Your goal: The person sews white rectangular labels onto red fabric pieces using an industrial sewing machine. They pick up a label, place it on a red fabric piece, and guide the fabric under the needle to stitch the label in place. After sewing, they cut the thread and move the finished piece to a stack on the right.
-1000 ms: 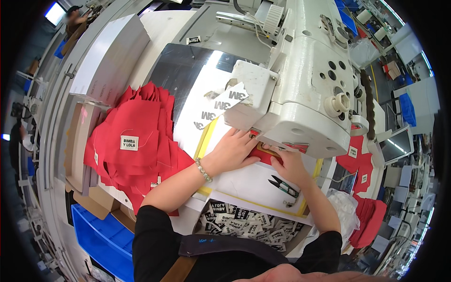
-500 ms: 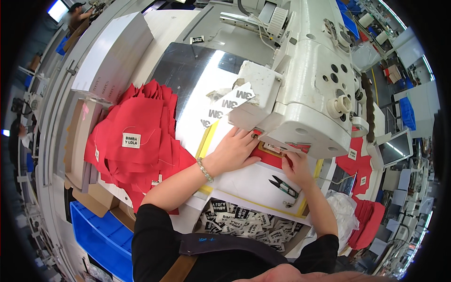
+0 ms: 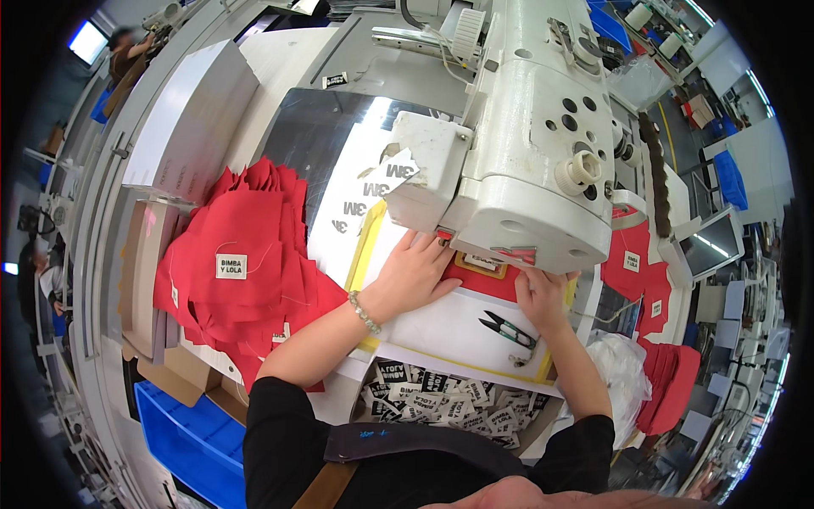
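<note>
Under the head of a white sewing machine (image 3: 530, 204) lies a red fabric piece (image 3: 485, 285). A pale label sits on it inside a gold-coloured frame (image 3: 458, 260). My left hand (image 3: 413, 276) is open, fingers stretched out flat at the fabric's left side, fingertips close to the machine head. My right hand (image 3: 543, 299) rests at the fabric's right edge, fingers laid on it and partly hidden by the machine. Just below the fabric, thread snips (image 3: 509, 331) with dark handles lie on the white work plate (image 3: 424, 327), which is edged with yellow tape.
On the left, red fabric pieces (image 3: 229, 233) with sewn labels are heaped beside a white box (image 3: 191, 119). An open box of loose labels (image 3: 449, 403) stands before me. More red pieces (image 3: 666, 386) and a clear plastic bag (image 3: 615, 382) are at right; a blue bin (image 3: 191, 450) is lower left.
My right hand's fingers have come off the fabric's edge and lie flatter on it. My left hand stays on the fabric. The whole view has shifted slightly.
</note>
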`<state>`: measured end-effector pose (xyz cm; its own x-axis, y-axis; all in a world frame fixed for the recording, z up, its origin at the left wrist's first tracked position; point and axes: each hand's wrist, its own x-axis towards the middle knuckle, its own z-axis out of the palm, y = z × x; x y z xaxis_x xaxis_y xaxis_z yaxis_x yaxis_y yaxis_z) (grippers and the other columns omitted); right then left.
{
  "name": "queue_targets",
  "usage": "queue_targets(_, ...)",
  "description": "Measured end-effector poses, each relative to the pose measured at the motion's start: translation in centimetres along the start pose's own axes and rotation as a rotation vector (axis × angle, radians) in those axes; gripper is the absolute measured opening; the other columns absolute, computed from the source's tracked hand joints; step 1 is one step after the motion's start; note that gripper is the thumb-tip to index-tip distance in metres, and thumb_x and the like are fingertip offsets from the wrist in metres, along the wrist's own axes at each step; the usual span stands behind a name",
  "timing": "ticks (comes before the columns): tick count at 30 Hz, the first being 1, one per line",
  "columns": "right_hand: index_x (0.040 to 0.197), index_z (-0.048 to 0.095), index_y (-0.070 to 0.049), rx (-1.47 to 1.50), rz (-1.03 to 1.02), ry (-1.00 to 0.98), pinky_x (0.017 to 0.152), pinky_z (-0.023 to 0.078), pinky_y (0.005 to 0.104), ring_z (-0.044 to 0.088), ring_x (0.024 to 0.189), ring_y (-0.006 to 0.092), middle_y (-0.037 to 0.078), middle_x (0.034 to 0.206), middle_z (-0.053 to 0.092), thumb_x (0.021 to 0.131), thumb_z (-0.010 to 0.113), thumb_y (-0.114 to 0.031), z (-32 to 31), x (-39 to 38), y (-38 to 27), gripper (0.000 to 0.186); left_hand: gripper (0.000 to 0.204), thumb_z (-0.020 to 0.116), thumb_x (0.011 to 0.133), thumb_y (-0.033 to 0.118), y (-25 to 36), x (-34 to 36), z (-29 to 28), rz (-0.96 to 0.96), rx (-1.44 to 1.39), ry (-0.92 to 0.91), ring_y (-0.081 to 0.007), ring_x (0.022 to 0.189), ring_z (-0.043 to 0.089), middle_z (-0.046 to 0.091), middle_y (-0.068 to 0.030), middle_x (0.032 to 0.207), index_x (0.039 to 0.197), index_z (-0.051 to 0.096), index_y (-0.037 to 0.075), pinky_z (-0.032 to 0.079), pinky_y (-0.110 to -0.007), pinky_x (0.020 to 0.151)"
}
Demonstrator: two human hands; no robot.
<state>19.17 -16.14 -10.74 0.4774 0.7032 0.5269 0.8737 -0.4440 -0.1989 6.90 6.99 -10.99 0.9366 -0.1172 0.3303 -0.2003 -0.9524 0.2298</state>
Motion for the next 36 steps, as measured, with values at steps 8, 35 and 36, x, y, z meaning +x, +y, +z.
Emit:
queue_targets(8,0.108,0.072,-0.014,0.142,-0.197,-0.142,0.072,0.044,0.0304,0.059,0.067,0.022,0.004,0.087,0.068,0.073,0.066,-0.007,0.4,0.9,-1.3,0.036,0.059,0.063,0.084,0.044,0.1,-0.1,-0.1,-0.045,-0.004,-0.109,-0.0268,0.124,0.045,0.055,-0.0122,0.125,0.123,0.059,0.0,0.03,-0.044,0.108)
queue_targets(35,0.116,0.066,-0.019,0.182,-0.184,-0.284,0.087,0.031,0.0437,0.056,0.1,0.016,-0.005,0.108,0.068,0.079,0.066,-0.024,1.1,0.4,-0.1,0.037,0.056,0.059,0.088,0.045,0.7,0.4,0.2,0.014,0.12,-0.046,-0.0244,0.104,0.055,0.062,-0.0098,0.112,0.115,0.064,-0.003,0.04,-0.041,0.096)
queue_targets(36,0.116,0.066,-0.02,0.179,-0.188,-0.293,0.086,0.032,0.044,0.055,0.101,0.0162,-0.004,0.108,0.067,0.078,0.067,-0.024,1.2,0.4,0.0,0.038,0.056,0.059,0.087,0.045,0.7,0.5,0.2,0.009,0.121,-0.043,-0.0246,0.104,0.055,0.062,-0.0099,0.112,0.116,0.063,-0.003,0.04,-0.041,0.095)
